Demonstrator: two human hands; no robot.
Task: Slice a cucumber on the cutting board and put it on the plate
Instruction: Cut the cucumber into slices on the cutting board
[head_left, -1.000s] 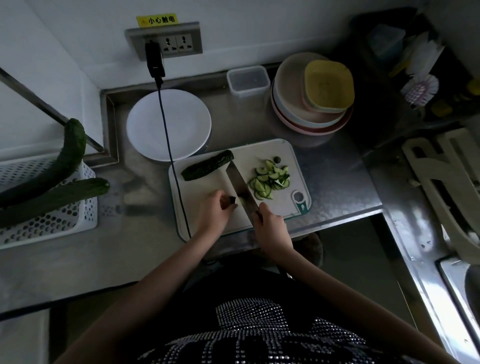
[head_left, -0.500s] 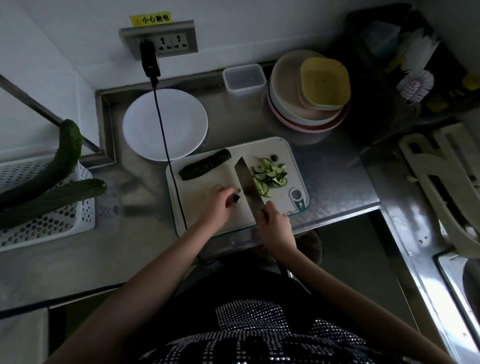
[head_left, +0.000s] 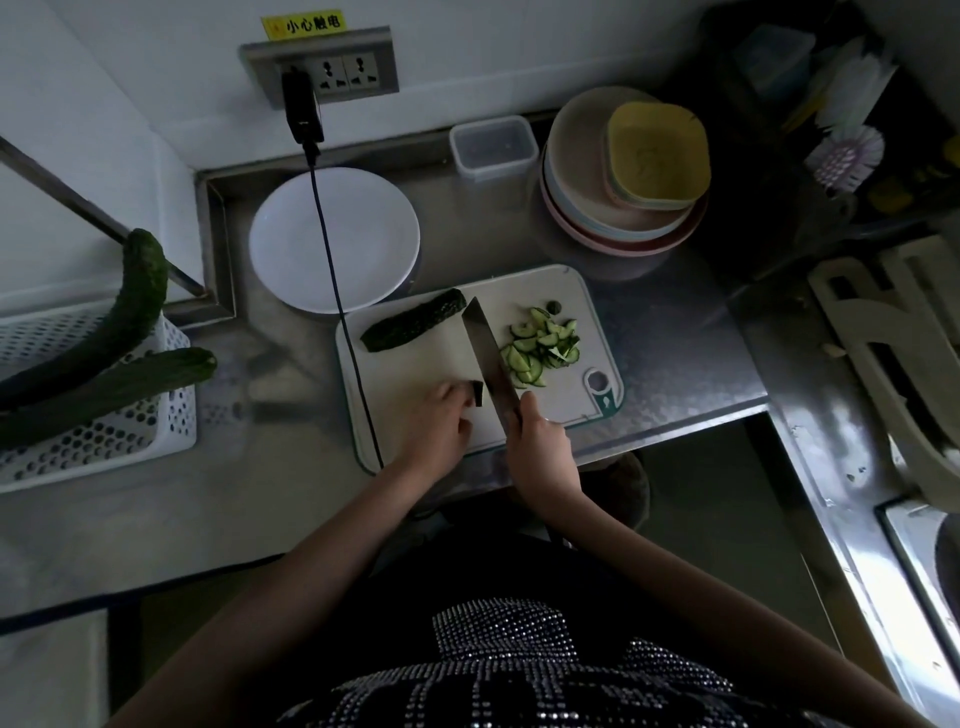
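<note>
Down on the white cutting board (head_left: 415, 415), a short dark stub of cucumber (head_left: 477, 393) is pinned under the curled fingers of the left hand (head_left: 441, 421), with the knife (head_left: 485, 353) standing just to its right, blade edge-down on the board and pointing away from the person. The right hand (head_left: 540, 441) is wrapped around the knife's handle at the board's near edge. A heap of cut slices (head_left: 540, 348) lies to the right of the blade, and a longer uncut cucumber piece (head_left: 415, 327) rests across the board's far left part. The round white plate (head_left: 291, 244) sits just beyond the board on the steel tabletop (head_left: 675, 353), carrying no slices. A black cable (head_left: 332, 270) runs from a plug in the wall socket (head_left: 343, 70) across the plate and the board. Above the socket a yellow label (head_left: 303, 24) reads "小心触电". Two whole cucumbers (head_left: 104, 364) lean out of a perforated white basket (head_left: 104, 441) at the left. A clear lidded container (head_left: 493, 145) and a stack of bowls (head_left: 623, 182) topped by a yellow one stand at the back.
</note>
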